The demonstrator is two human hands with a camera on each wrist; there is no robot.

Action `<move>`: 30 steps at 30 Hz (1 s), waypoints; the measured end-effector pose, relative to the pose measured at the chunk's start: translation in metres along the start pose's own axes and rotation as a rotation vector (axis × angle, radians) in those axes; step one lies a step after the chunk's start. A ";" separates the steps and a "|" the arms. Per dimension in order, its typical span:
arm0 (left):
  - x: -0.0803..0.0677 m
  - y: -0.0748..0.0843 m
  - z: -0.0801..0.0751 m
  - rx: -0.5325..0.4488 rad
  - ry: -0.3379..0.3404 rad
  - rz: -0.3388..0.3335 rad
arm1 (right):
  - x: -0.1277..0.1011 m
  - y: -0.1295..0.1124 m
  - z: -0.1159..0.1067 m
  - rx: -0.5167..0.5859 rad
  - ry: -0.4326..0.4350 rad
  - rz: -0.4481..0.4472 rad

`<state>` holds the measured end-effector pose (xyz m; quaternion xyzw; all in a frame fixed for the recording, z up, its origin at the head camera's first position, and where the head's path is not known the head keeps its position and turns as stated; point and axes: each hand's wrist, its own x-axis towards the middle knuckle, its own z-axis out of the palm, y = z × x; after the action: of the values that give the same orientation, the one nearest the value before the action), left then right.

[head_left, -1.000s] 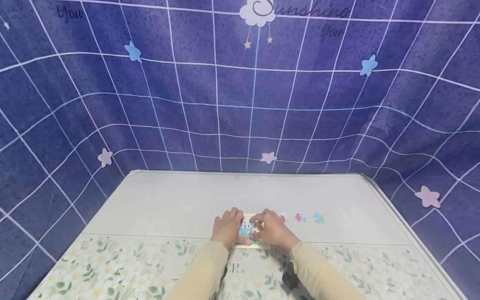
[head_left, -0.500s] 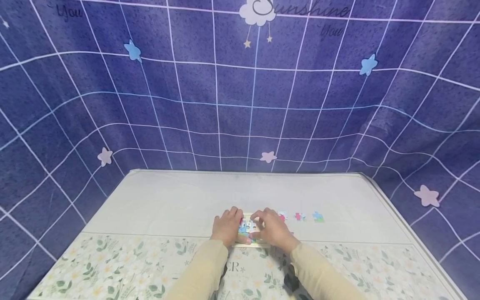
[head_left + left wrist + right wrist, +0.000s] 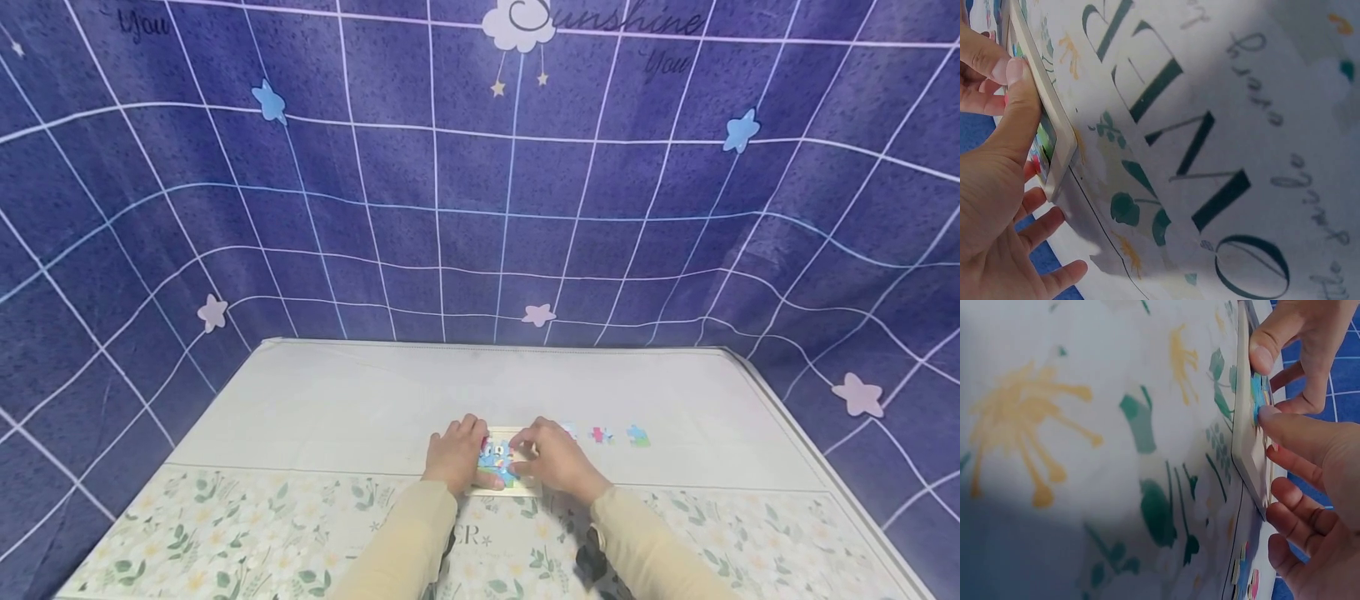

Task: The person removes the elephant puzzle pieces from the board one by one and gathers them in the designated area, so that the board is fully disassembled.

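Both hands work a puzzle tray (image 3: 501, 487) on the table (image 3: 360, 408): the left hand (image 3: 453, 457) grips its edge, thumb on top, while the right hand (image 3: 557, 460) seemingly presses a piece under its thumb (view blurred). Loose pieces (image 3: 617, 435) lie beyond the right fingers.

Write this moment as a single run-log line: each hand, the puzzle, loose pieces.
left hand: holds puzzle tray edge | right hand: thumb presses piece into tray | loose pieces: on tablecloth, right of tray
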<state>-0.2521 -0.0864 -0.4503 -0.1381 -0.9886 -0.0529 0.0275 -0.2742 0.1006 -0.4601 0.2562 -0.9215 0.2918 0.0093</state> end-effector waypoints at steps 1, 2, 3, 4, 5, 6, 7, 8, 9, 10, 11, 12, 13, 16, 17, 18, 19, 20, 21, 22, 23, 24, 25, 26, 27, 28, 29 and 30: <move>0.000 0.000 0.000 0.000 -0.002 0.000 | 0.000 0.000 0.000 -0.010 0.000 -0.001; 0.000 0.000 0.000 0.000 -0.004 -0.001 | 0.000 0.000 -0.001 -0.018 0.002 -0.003; 0.000 0.000 0.000 0.001 -0.005 -0.001 | 0.000 0.000 -0.001 -0.028 0.003 -0.003; 0.001 0.000 0.000 0.005 -0.007 -0.003 | 0.001 0.000 -0.001 -0.039 0.005 -0.005; 0.001 0.000 0.000 0.005 -0.007 -0.004 | 0.001 0.000 -0.001 -0.046 0.006 -0.006; 0.001 0.000 0.001 0.004 -0.006 -0.005 | 0.001 0.001 -0.001 -0.051 0.008 -0.007; 0.001 0.001 0.000 0.001 -0.006 -0.006 | 0.001 0.001 -0.001 -0.059 0.012 -0.008; 0.001 0.001 0.000 0.001 -0.005 -0.006 | 0.001 0.002 -0.001 -0.062 0.018 -0.007; 0.001 0.001 0.000 0.001 -0.005 -0.006 | 0.001 0.002 -0.001 -0.065 0.023 -0.005; 0.001 0.001 0.000 0.001 -0.006 -0.006 | 0.002 0.003 -0.001 -0.067 0.030 -0.004; 0.001 0.001 -0.001 -0.004 -0.007 -0.005 | 0.002 0.004 -0.001 -0.063 0.039 -0.005; 0.001 0.000 -0.001 -0.005 -0.010 -0.004 | 0.002 0.005 -0.002 -0.060 0.046 -0.005; 0.001 0.000 -0.001 -0.005 -0.014 -0.005 | 0.002 0.006 -0.002 -0.051 0.050 -0.006; 0.001 0.000 -0.001 -0.021 -0.020 -0.007 | 0.003 0.009 -0.004 -0.009 0.058 -0.024; 0.001 0.000 -0.001 -0.027 -0.021 -0.007 | 0.002 0.010 -0.006 0.006 0.058 -0.031; 0.001 0.000 -0.001 -0.031 -0.022 -0.007 | 0.002 0.010 -0.007 0.021 0.056 -0.037; 0.002 -0.001 -0.001 -0.029 -0.025 -0.008 | 0.002 0.011 -0.008 0.034 0.054 -0.043; 0.002 -0.001 -0.001 -0.035 -0.025 -0.007 | 0.002 0.012 -0.010 0.048 0.054 -0.049; 0.002 -0.001 -0.001 -0.034 -0.027 -0.008 | 0.001 0.012 -0.011 0.057 0.052 -0.054; 0.002 0.000 -0.001 -0.031 -0.028 -0.008 | 0.000 0.013 -0.013 0.063 0.049 -0.057; 0.002 0.000 -0.001 -0.030 -0.032 -0.010 | 0.000 0.014 -0.014 0.066 0.048 -0.058; 0.002 0.000 -0.001 -0.028 -0.035 -0.010 | -0.001 0.015 -0.016 0.072 0.044 -0.058; 0.002 0.000 -0.001 -0.025 -0.038 -0.011 | -0.002 0.016 -0.018 0.077 0.040 -0.055; 0.002 0.000 -0.002 -0.030 -0.039 -0.011 | -0.003 0.017 -0.020 0.085 0.037 -0.049; 0.002 0.000 -0.001 -0.029 -0.040 -0.011 | -0.005 0.017 -0.022 0.094 0.029 -0.039; 0.002 0.001 -0.002 -0.029 -0.037 -0.010 | -0.006 0.018 -0.024 0.105 0.021 -0.024; 0.002 0.001 -0.001 -0.030 -0.038 -0.009 | -0.008 0.019 -0.026 0.114 0.014 -0.011; 0.002 0.001 -0.001 -0.031 -0.036 -0.009 | -0.009 0.020 -0.028 0.126 0.009 0.001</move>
<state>-0.2539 -0.0852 -0.4492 -0.1352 -0.9886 -0.0657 0.0072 -0.2792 0.1339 -0.4494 0.2545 -0.9014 0.3502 -0.0026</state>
